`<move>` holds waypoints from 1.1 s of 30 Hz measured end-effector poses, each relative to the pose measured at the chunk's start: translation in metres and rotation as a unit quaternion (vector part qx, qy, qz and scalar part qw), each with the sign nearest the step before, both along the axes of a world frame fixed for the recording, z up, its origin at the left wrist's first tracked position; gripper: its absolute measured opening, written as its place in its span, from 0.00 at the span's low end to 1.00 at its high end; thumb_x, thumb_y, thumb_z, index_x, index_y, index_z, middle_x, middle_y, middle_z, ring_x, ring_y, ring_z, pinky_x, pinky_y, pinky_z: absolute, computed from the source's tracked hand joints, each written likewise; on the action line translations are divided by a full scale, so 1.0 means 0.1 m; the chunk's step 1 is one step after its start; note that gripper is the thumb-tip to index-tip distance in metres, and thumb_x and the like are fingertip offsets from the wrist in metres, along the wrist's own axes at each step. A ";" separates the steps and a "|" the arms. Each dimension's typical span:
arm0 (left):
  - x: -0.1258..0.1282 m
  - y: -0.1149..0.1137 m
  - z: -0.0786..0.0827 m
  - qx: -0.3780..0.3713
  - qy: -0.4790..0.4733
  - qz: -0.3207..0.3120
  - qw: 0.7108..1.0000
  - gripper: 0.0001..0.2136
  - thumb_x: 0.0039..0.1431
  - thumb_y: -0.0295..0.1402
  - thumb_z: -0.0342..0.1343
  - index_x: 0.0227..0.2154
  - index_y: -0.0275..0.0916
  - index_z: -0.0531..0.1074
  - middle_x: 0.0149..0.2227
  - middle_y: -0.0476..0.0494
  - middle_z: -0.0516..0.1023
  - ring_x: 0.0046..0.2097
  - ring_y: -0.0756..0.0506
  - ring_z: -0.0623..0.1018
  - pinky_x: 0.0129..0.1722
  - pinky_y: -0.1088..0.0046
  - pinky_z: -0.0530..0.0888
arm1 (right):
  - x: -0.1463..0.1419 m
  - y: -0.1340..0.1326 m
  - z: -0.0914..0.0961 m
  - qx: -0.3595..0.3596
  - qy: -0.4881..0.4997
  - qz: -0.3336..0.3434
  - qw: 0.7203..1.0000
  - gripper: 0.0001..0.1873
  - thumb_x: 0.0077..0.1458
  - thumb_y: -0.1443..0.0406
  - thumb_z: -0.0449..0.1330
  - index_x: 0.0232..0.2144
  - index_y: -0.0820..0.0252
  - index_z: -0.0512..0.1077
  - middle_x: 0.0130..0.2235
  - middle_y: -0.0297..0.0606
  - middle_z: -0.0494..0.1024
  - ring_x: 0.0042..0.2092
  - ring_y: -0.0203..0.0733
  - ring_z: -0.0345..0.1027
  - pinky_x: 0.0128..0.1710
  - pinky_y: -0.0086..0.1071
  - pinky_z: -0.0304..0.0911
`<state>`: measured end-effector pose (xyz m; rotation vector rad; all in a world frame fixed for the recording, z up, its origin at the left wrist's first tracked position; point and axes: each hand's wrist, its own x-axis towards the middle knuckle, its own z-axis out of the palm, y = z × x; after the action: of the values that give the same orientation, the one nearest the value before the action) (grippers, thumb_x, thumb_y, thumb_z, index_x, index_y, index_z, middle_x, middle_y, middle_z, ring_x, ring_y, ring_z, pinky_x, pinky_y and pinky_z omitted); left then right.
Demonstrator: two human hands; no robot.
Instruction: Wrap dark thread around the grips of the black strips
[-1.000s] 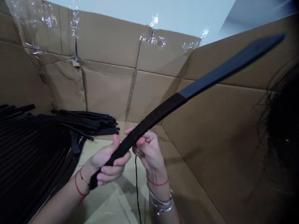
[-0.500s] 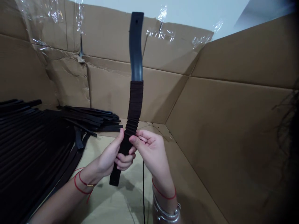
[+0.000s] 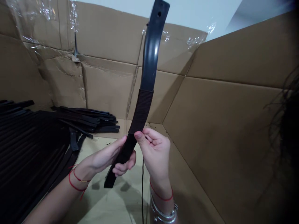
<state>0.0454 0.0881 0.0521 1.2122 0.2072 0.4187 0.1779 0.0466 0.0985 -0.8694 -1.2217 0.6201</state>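
Note:
My hands hold a curved black flat strip (image 3: 140, 110) almost upright, its top end reaching the upper frame edge. Its upper part is smooth and glossy with a small hole near the tip (image 3: 159, 14), and dark cord wraps its middle. My left hand (image 3: 109, 158) grips the lower section, thumb in front and fingers curled behind. My right hand (image 3: 155, 154) pinches the strip's edge just below the cord wrap. Red string circles both wrists, with metal bangles on my right wrist.
A large stack of similar black strips (image 3: 30, 146) lies at the left, with a smaller pile (image 3: 88, 119) behind it. Cardboard walls (image 3: 105, 87) surround a cardboard floor (image 3: 109, 193). A thin black cable (image 3: 142, 186) runs below my right hand. Hair (image 3: 288, 130) intrudes at the right.
The strip has swung from a rightward tilt to nearly upright and risen in view. My hands have shifted their hold slightly, with the left hand's fingers looser.

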 end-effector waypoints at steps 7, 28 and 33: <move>-0.08 -0.10 0.17 -0.050 -0.099 0.118 0.987 0.25 0.59 0.56 0.46 0.26 0.35 0.66 0.20 0.53 0.60 0.19 0.56 0.55 0.19 0.79 0.53 | -0.12 -0.01 -0.02 -0.083 0.001 0.120 0.989 0.08 0.48 0.62 0.69 0.25 0.61 0.77 0.16 0.29 0.72 0.17 0.34 0.67 0.15 0.24 0.64; -0.24 -0.08 0.29 -0.041 -0.105 0.287 0.951 0.12 0.56 0.37 0.60 0.25 0.32 0.71 0.23 0.49 0.64 0.23 0.55 0.63 0.18 0.83 0.58 | -0.25 -0.31 0.00 0.022 -0.032 0.053 0.998 0.07 0.52 0.73 0.65 0.27 0.55 0.79 0.26 0.33 0.83 0.26 0.38 0.78 0.27 0.26 0.75; -0.22 -0.07 0.27 -0.029 -0.101 0.320 0.941 0.11 0.58 0.36 0.58 0.26 0.33 0.71 0.23 0.51 0.63 0.23 0.55 0.62 0.19 0.82 0.58 | -0.28 -0.28 -0.04 0.022 -0.036 0.052 0.998 0.06 0.52 0.72 0.65 0.28 0.58 0.79 0.27 0.36 0.84 0.27 0.39 0.79 0.25 0.23 0.74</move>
<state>0.0234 0.0809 0.0789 1.0136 0.4371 1.0918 0.1499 0.0186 0.0949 -0.8023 -1.3479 0.6471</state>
